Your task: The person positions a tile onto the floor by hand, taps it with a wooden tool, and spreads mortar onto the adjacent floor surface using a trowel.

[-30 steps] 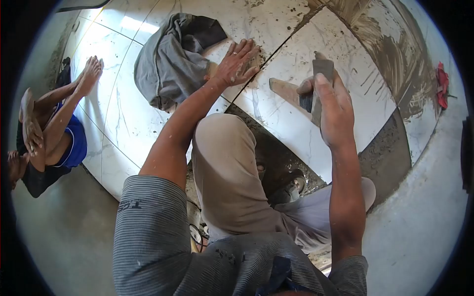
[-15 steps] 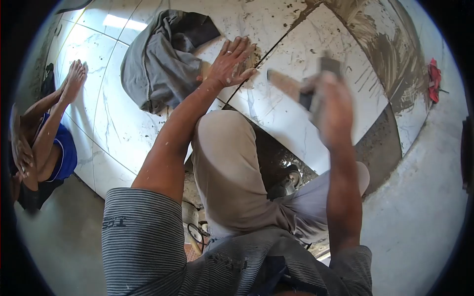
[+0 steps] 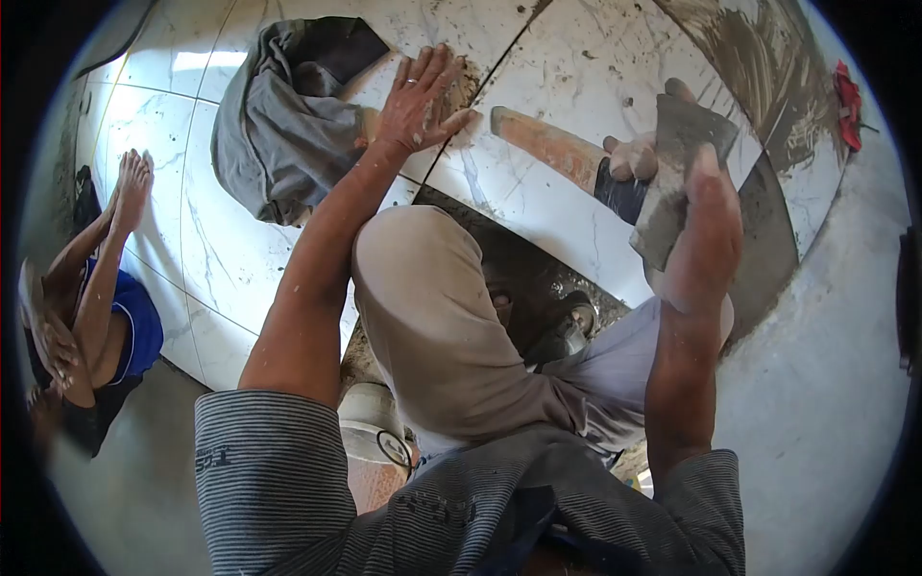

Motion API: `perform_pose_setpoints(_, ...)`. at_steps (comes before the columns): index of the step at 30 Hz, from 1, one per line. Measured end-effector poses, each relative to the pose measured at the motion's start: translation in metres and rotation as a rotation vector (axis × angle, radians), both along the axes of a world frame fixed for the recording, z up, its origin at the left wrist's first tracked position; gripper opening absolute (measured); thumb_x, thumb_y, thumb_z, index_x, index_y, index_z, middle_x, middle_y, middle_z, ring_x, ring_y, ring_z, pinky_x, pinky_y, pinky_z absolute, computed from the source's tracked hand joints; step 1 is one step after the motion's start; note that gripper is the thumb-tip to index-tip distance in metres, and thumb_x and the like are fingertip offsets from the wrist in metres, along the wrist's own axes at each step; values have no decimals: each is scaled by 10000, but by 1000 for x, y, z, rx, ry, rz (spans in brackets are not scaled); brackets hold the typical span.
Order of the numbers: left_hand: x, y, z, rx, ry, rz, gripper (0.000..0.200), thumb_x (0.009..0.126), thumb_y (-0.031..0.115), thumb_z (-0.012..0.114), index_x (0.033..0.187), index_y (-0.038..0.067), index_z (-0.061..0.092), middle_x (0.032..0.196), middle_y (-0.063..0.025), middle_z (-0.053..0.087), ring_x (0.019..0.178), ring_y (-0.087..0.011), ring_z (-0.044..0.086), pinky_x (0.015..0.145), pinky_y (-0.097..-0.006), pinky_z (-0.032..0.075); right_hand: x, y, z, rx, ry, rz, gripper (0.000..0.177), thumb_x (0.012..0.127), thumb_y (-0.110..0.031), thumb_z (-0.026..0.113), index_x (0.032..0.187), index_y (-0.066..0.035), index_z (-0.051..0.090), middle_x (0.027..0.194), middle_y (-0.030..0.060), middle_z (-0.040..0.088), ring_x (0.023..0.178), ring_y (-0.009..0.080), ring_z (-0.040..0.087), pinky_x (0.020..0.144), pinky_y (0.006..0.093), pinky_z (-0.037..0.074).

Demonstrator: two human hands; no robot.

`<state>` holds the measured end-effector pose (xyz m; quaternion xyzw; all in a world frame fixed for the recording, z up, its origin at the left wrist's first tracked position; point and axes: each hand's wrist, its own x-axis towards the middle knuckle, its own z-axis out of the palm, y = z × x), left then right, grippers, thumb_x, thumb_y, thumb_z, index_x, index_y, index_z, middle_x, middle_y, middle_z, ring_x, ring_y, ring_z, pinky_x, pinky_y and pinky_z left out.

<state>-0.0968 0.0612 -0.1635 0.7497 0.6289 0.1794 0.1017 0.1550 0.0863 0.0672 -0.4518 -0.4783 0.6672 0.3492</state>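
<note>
The left hand (image 3: pixel 420 108) lies flat on the white tiles (image 3: pixel 576 58), fingers spread wide, next to a gray cloth (image 3: pixel 279 134). The right hand (image 3: pixel 706 226) holds a tool (image 3: pixel 680 149) over the tiles — it has a flat gray part and a black band.

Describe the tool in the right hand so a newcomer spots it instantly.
On the white tiled floor, look right of the raised knee to the right hand. It holds the tool. Unlike the crumpled grey cloth, it joins a flat grey plate to a long orange-tan bar.
</note>
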Motion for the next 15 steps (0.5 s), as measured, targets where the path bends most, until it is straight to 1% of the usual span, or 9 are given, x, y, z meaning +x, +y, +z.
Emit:
perform_pose_setpoints(1, 0, 4, 1, 7, 19, -3, 726, 792, 536, 524, 1369, 153, 305, 1445, -101, 224, 1339, -280, 181, 1089, -438, 118, 4, 1, -1, 52, -38, 5, 509, 952, -311, 317, 1276, 82, 336, 853, 84, 536, 812, 173, 519, 875, 339, 387)
perform_pose_setpoints(2, 0, 4, -2, 7, 41, -1, 739, 781, 538, 531, 1368, 148, 308, 1447, -101, 220, 1338, -277, 186, 1089, -437, 115, -1, 1, -11, 48, -229, -2, 382, 922, -356, 420, 1068, -10, 494, 783, 26, 550, 696, 80, 489, 647, 234, 410)
perform_pose_setpoints(5, 2, 5, 2, 3, 68, 1, 749, 769, 536, 543, 1366, 147, 311, 1447, -102, 219, 1337, -278, 189, 1088, -437, 117, 4, 6, -13, -24, -148, -50, 365, 922, -354, 420, 1044, -22, 508, 774, 21, 545, 689, 78, 485, 641, 234, 410)
perform_pose_setpoints(6, 1, 5, 3, 8, 45, -9, 756, 766, 539, 543, 1366, 142, 312, 1447, -106, 219, 1335, -287, 191, 1086, -439, 118, 2, 3, 0, -41, -56, -82, 341, 923, -341, 425, 997, -22, 518, 763, 14, 538, 687, 77, 483, 637, 232, 408)
perform_pose_setpoints(9, 2, 5, 6, -3, 61, -17, 758, 766, 536, 547, 1363, 131, 315, 1445, -114, 220, 1336, -293, 187, 1083, -444, 121, 8, -3, 7, -72, 42, -160, 350, 922, -343, 431, 1014, -14, 510, 757, 13, 530, 681, 79, 482, 632, 232, 406)
perform_pose_setpoints(10, 4, 3, 5, -7, 60, -30, 758, 766, 536, 547, 1363, 131, 315, 1445, -114, 220, 1336, -293, 187, 1083, -444, 121, 10, -5, 1, -77, 41, -173, 350, 922, -343, 431, 1014, -14, 510, 757, 13, 530, 681, 79, 482, 632, 232, 406)
perform_pose_setpoints(12, 2, 6, 3, 18, 58, -24, 769, 764, 533, 554, 1367, 126, 306, 1441, -123, 229, 1336, -297, 186, 1081, -451, 121, 6, 1, -15, 31, -143, -44, 429, 916, -356, 438, 1137, 10, 467, 759, 18, 527, 704, 93, 498, 656, 237, 420)
perform_pose_setpoints(13, 0, 7, 3, 28, 63, -31, 769, 764, 533, 554, 1367, 126, 306, 1441, -123, 229, 1336, -297, 186, 1081, -451, 121, 4, 1, -15, 41, -137, -51, 429, 916, -356, 438, 1137, 10, 467, 759, 18, 527, 704, 93, 498, 656, 237, 420)
perform_pose_setpoints(15, 2, 6, 2, 25, 25, -30, 776, 758, 553, 537, 1373, 148, 292, 1439, -128, 231, 1336, -301, 180, 1084, -452, 106, -1, -1, -8, 3, -131, -10, 487, 909, -374, 446, 1185, 27, 446, 787, 35, 532, 741, 112, 513, 715, 246, 428)
